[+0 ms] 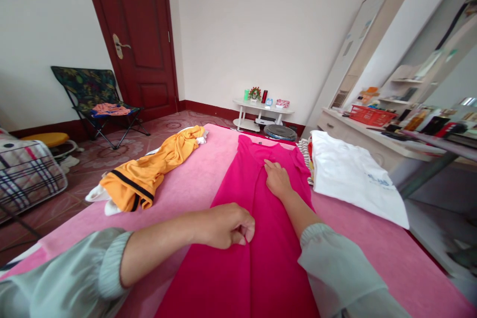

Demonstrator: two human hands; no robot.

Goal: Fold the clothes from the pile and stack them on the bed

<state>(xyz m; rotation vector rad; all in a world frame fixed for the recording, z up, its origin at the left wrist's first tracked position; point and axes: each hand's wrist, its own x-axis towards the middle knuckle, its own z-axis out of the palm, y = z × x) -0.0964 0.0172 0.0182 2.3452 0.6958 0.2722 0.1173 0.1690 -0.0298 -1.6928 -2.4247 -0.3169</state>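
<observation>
A bright magenta garment (pixel 276 248) lies spread lengthwise on the pink bedcover (pixel 201 159), its neckline at the far end and a seam running down its middle. My left hand (pixel 231 226) is closed in a pinch on the fabric at the middle seam. Farther up, near the neckline, my right hand (pixel 278 178) rests on the garment with its fingers partly extended. To the left lies a crumpled orange garment (pixel 160 164) with black stripes and white cloth under it. A folded white shirt (pixel 346 174) sits on other clothes at the right.
A dresser (pixel 346 131) with a red basket (pixel 372 115) and bottles stands at the right. A low white table (pixel 261 106) is by the far wall. At the left are a folding chair (pixel 89 84), a yellow stool (pixel 46 139) and a plaid item (pixel 30 174).
</observation>
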